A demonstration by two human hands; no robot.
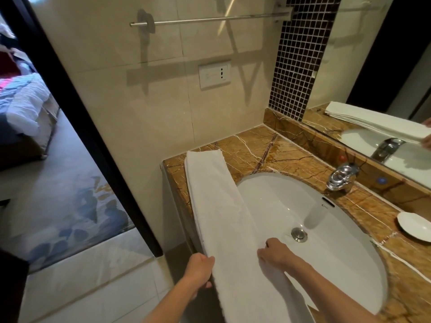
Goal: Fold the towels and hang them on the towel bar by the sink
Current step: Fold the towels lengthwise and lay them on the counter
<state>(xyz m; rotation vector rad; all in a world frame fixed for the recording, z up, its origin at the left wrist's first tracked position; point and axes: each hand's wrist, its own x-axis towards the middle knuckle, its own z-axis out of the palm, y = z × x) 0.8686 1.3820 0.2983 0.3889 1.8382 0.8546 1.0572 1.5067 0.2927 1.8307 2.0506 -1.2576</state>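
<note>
A long white towel point(221, 210), folded into a narrow strip, lies along the left edge of the brown marble counter point(268, 150) and over the rim of the white sink point(326, 252). My left hand point(200, 266) grips the towel's left edge near its near end. My right hand point(275, 251) pinches the towel's right edge over the basin. A bare metal towel bar point(210, 19) runs along the beige tiled wall above the counter.
A chrome faucet point(341, 177) stands behind the basin, a white dish point(414, 226) on the counter at right. A mirror point(384, 78) covers the right wall. A wall socket point(214, 74) sits below the bar. At left a dark door frame point(77, 113) opens onto a bedroom.
</note>
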